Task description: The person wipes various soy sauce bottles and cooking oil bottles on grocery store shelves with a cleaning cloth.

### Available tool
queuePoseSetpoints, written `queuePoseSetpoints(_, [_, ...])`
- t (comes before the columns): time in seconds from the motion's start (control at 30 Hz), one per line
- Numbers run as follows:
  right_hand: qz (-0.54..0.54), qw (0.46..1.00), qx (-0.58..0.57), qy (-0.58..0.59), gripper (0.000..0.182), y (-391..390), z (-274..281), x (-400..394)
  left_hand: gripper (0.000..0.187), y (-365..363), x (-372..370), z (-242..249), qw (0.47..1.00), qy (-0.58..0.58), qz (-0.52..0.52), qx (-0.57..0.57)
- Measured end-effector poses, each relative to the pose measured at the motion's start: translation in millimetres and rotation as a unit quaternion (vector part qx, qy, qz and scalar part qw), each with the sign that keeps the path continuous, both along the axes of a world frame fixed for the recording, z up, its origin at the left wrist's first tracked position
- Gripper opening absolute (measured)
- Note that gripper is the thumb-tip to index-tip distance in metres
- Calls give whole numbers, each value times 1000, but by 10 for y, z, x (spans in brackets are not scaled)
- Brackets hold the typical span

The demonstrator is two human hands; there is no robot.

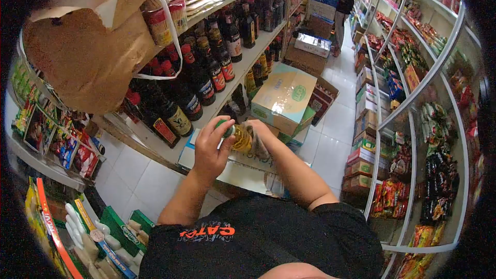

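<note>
A clear bottle of yellow liquid with a green cap is tilted in front of my chest, above a carton. My left hand is closed around its top end, fingers and thumb by the cap. On the bottle's other side, my right hand presses a greyish-brown cloth against it. The right fingertips are partly hidden behind the bottle and cloth. Just beyond my hands sits a closed cardboard box.
Dark sauce bottles line the shelf at left, with a brown paper bag hanging nearby. Packet-filled racks stand at right. Stacked boxes and another person are farther down the tiled aisle.
</note>
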State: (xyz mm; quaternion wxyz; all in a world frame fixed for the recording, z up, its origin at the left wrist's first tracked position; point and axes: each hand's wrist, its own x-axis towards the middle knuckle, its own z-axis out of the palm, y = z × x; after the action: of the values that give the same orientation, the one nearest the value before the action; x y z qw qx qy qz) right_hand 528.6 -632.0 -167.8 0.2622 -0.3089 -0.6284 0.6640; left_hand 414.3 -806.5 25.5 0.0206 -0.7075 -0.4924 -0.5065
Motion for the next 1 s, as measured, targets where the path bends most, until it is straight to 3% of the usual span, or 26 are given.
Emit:
queuePoseSetpoints(0.07, [-8, 984, 107, 141, 32, -514, 955, 76, 26, 19, -14, -58, 999, -12, -50, 5])
queuePoseSetpoints(0.13, [-8, 962, -4, 273, 32, -787, 1387, 129, 27, 82, -52, -181, 991, -36, -124, 26])
queuePoseSetpoints(0.17, [-20, 967, 51, 249, 30, -793, 1406, 139, 30, 88, -8, -159, 979, -84, -186, 21])
queuePoseSetpoints(0.27, [16, 970, 194, 144, 27, -641, 1128, 189, 22, 121, 84, -322, 966, -127, -223, 32])
queuePoseSetpoints(0.37, [111, 980, 142, 83, 26, -421, 769, 224, 35, 168, 166, -233, 964, -72, -250, 54])
queuePoseSetpoints(0.43, [97, 974, 166, 123, 20, -377, 548, 243, 41, 183, 216, -199, 961, -45, -267, 61])
queuePoseSetpoints(0.53, [142, 934, -130, 300, 30, -509, 1065, 263, 38, 201, 247, -302, 953, -68, -269, 117])
queuePoseSetpoints(0.57, [155, 932, -44, 326, 31, -512, 1158, 281, 38, 165, 257, -246, 962, -48, -236, 131])
queuePoseSetpoints(0.67, [40, 969, 94, 225, 31, -841, 1529, 349, 34, 129, 265, -240, 979, 22, -146, 142])
queuePoseSetpoints(0.7, [47, 967, 146, 203, 31, -722, 1302, 314, 33, 137, 262, -250, 983, 12, -122, 135])
queuePoseSetpoints(0.77, [151, 972, 31, 175, 33, -436, 939, 223, 34, 204, 256, -259, 990, -7, -78, 121])
queuePoseSetpoints(0.9, [87, 986, 50, 130, 31, -332, 528, 127, 40, 350, 115, -378, 994, -53, -72, 65])
queuePoseSetpoints(1.0, [36, 992, 75, 98, 31, -227, 427, 78, 44, 375, 94, -437, 982, -153, -88, 61])
